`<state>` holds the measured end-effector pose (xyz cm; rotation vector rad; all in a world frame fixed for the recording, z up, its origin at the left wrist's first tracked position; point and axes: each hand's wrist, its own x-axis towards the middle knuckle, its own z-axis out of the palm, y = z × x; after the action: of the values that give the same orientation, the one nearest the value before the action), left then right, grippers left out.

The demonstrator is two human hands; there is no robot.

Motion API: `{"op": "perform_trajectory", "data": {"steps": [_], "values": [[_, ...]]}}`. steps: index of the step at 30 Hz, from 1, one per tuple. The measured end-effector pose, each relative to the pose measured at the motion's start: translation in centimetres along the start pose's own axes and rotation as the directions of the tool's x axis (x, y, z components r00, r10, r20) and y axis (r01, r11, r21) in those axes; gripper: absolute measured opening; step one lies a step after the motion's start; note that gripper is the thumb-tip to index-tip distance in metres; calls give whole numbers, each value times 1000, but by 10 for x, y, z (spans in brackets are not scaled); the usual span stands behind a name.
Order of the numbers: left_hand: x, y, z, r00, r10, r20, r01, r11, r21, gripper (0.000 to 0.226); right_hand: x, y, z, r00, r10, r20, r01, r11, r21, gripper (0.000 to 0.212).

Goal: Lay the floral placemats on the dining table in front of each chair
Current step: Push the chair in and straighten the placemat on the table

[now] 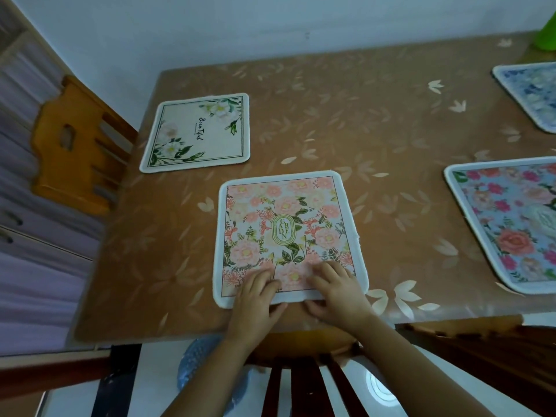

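pink-floral placemat [285,224] | cream white-flowered placemat [195,130] | brown leaf-print tablecloth [376,130]

A pale wall [270,22] faces you. On your left stand lilac drawers [45,266] with dark handles. A brown cloth [376,124] printed with pale leaves is spread ahead of you. A green object [546,22], cut off by the frame, stands at its far right corner. Below you, a blue dimpled thing [191,359] lies on the white floor [156,374].
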<state>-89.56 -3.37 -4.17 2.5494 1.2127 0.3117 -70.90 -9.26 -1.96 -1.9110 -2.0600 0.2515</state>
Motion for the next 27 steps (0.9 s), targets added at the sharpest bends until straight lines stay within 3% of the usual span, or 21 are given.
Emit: {"op": "perform_trajectory", "data": {"steps": [5, 9, 12, 16, 20, 27], "values": [[1, -5, 0, 997, 63, -54, -68, 993, -92, 29, 3, 6, 2, 999, -32, -23, 34, 993, 109, 26], [1, -5, -2, 987, -76, -139, 23, 937, -347, 18, 2, 7, -1, 999, -31, -26, 34, 988, 148, 25], [1, -4, -4, 979, -146, -144, 71, 901, -428, 16, -3, 8, -2, 999, -34, -20, 36, 987, 155, 25], [0, -3, -5, 984, -132, -124, 69, 907, -415, 17, -10, 11, -2, 999, 16, -27, -14, 995, 101, 26], [-1, -1, -4, 983, -144, -117, 88, 916, -391, 14, -14, 18, -3, 989, 149, -23, -144, 977, 158, 25], [-1, 2, -7, 987, -138, -85, 99, 930, -354, 13, -18, 22, -5, 966, 250, 58, -257, 945, 201, 14]]}}
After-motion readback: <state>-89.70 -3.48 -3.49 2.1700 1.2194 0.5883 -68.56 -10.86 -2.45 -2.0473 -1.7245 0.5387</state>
